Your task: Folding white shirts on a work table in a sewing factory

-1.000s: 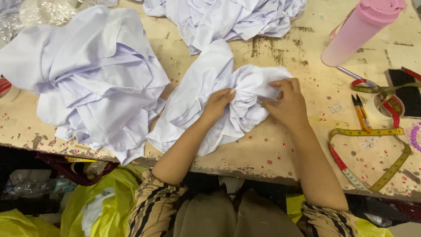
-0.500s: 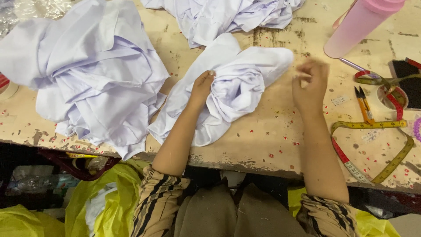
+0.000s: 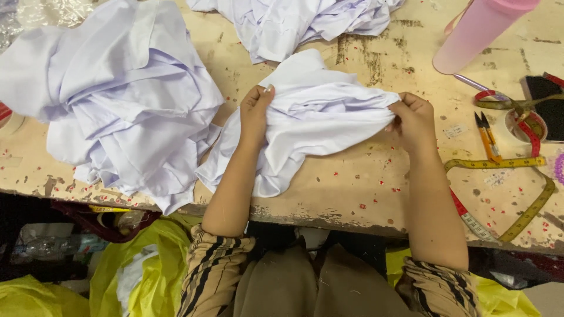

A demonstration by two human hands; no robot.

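Head view: left hand (image 3: 254,111) and right hand (image 3: 413,119) each pinch the white cloth (image 3: 320,120), stretched between them, crumpled; pile (image 3: 117,105) waits beside.

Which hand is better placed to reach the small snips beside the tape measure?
Right, probably. The right hand grips the white garment at its end nearest the snips; the left hand holds the far end.

On the worktable (image 3: 352,194) we hold a garment (image 3: 317,123) between our left hand (image 3: 255,114) and right hand (image 3: 414,120). A cloth heap (image 3: 117,100) lies to its left, another pile (image 3: 294,20) behind it. To the right stand a tumbler (image 3: 479,32), snips (image 3: 486,136) and a measuring tape (image 3: 517,188).
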